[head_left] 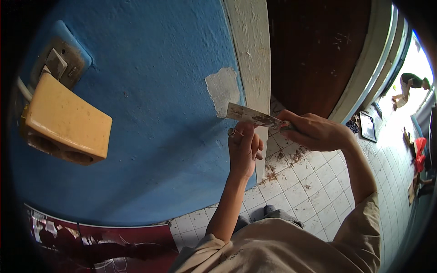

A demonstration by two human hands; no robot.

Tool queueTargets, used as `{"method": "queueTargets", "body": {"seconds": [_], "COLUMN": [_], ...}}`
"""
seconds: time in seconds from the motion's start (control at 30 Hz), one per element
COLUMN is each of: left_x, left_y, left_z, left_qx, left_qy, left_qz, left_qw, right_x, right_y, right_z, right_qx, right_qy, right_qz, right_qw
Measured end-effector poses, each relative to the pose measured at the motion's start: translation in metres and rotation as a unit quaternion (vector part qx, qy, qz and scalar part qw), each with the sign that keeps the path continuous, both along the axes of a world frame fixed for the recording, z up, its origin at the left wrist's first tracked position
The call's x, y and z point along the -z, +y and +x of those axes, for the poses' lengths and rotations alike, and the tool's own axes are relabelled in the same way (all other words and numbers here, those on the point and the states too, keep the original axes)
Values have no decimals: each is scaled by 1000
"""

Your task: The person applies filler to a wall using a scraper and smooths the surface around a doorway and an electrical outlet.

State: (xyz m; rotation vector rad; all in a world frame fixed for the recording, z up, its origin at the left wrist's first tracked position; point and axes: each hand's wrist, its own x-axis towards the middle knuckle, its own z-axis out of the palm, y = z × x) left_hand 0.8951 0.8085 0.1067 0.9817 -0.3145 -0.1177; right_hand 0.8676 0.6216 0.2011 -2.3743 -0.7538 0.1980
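Note:
My right hand (318,131) is closed round the handle of a scraper (248,113), a flat metal blade with worn, stained patches. The blade points left, its end close to a pale bare patch (223,88) on the blue wall (150,91). Just below the blade is my left hand (243,152), a ring on one finger. Its fingers are curled and their tips meet the blade's lower edge; part of that grip is hidden by the blade.
A yellow box-shaped socket (70,118) juts from the wall at left, below a switch plate (57,63). A white door frame (252,54) borders the dark doorway. Brown debris (273,173) litters the tiled floor (314,182). Another person (407,88) bends over far right.

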Motion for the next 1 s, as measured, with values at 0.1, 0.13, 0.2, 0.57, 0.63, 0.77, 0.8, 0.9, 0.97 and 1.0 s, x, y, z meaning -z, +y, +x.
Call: {"method": "queueTargets", "body": {"seconds": [0.1,0.13,0.2,0.57,0.63,0.77,0.8,0.9,0.97,1.0], "left_x": [2,3,0,-11,-12,-8,-9,-8,-8,-8], "left_y": [-8,-10,-19,-20,-20,-28,-30,-32,-30,-29], "left_z": [2,2,-1,-11,-10,-10,-9,-9,-9,-9], "left_qx": [-12,-12,-17,-99,-124,-82,-71,-67,-96,-102], "left_qy": [5,-1,-11,61,69,66,47,46,59,64], "left_qz": [-73,-94,-120,-198,-216,-204,-203,-197,-205,-215], "left_qw": [997,996,993,973,966,973,975,977,972,969], "right_x": [-5,-9,-20,-15,-14,-27,-29,-28,-22,-19], "right_y": [-3,-4,-9,-7,-5,-16,-19,-14,-12,-11], "right_z": [10,13,17,43,44,32,29,29,30,30], "right_qx": [-31,-39,-80,-116,-119,-103,-83,-64,-64,-66], "right_qy": [-34,-34,15,257,237,240,248,287,275,266], "right_qz": [-47,-48,-35,241,234,244,257,269,271,271], "right_qw": [998,997,996,929,935,934,930,917,920,923]}}
